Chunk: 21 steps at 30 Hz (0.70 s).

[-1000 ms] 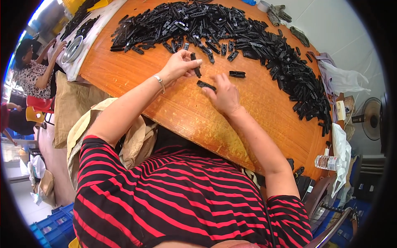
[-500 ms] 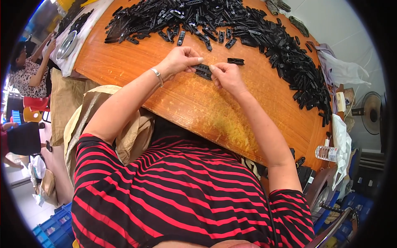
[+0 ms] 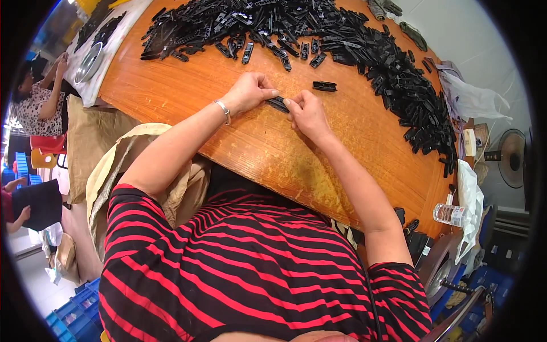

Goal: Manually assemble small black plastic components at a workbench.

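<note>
Between my two hands is a small black plastic part, long and narrow, just above the wooden table. My left hand pinches its left end between thumb and fingers. The right end is in the closed fingertips of my right hand. My fingers cover both ends, so only the middle shows. A single black plastic piece lies by itself just beyond my right hand. Past it, a large heap of similar black pieces curves along the table's far and right sides.
A clear plastic bottle lies at the table's right edge beside a white plastic bag. Brown sacks stand at the left. Another person sits at a further table with a metal bowl. A fan stands far right.
Both hands have shifted slightly, and the held black part has turned so that less of it shows. At the left, the other person's hands have moved up.
</note>
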Each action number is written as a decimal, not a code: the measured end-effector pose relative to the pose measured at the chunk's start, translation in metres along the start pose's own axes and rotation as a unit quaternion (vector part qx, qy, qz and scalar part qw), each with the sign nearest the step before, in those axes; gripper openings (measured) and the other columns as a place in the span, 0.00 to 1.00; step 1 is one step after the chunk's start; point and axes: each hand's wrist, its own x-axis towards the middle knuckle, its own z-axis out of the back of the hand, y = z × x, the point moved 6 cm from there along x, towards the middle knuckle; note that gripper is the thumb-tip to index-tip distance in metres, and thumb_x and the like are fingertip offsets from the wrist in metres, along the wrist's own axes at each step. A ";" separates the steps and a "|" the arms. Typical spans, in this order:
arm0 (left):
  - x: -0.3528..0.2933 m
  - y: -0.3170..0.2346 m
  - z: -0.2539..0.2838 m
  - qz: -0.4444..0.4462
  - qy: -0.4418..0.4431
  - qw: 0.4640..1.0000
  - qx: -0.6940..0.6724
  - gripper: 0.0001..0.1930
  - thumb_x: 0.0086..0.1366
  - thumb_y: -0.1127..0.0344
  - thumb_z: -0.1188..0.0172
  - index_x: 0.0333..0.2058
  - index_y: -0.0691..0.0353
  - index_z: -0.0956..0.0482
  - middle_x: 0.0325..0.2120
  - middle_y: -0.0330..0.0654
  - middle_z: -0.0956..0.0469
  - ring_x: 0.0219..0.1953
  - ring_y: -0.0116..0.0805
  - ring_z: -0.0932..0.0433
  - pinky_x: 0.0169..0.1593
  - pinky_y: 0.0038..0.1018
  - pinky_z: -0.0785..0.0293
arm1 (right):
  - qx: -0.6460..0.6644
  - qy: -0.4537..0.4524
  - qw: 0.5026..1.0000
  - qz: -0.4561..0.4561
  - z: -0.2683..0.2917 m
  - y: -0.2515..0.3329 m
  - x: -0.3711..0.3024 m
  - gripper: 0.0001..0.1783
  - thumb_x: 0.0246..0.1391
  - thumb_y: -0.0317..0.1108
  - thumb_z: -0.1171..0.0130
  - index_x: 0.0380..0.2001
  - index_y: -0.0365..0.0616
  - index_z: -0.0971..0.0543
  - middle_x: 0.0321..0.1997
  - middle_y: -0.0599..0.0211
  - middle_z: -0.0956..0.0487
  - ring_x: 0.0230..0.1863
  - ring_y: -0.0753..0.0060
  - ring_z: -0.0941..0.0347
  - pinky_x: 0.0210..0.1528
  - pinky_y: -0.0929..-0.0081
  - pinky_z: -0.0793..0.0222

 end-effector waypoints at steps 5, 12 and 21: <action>0.003 0.005 0.002 -0.028 -0.031 0.998 0.054 0.11 0.57 0.63 0.32 0.29 0.65 0.23 0.22 0.37 0.23 0.25 0.25 0.27 0.30 0.24 0.29 | -0.026 0.041 0.998 -0.031 -0.002 0.002 0.004 0.12 0.58 0.34 0.41 0.30 0.39 0.31 0.16 0.68 0.26 0.12 0.80 0.33 0.13 0.79 0.39; 0.006 0.006 0.004 -0.002 -0.018 0.995 0.101 0.12 0.56 0.60 0.32 0.28 0.62 0.23 0.23 0.40 0.22 0.26 0.30 0.24 0.33 0.28 0.27 | -0.093 0.062 0.991 -0.079 0.002 0.009 0.012 0.13 0.56 0.33 0.39 0.27 0.35 0.29 0.16 0.63 0.25 0.13 0.75 0.31 0.16 0.73 0.37; -0.005 0.004 0.004 -0.006 -0.017 0.984 0.179 0.14 0.52 0.57 0.31 0.26 0.62 0.23 0.24 0.45 0.21 0.29 0.40 0.21 0.36 0.33 0.27 | -0.118 0.082 0.989 -0.025 -0.002 0.005 0.007 0.16 0.57 0.37 0.38 0.33 0.38 0.34 0.19 0.65 0.26 0.14 0.77 0.32 0.15 0.78 0.37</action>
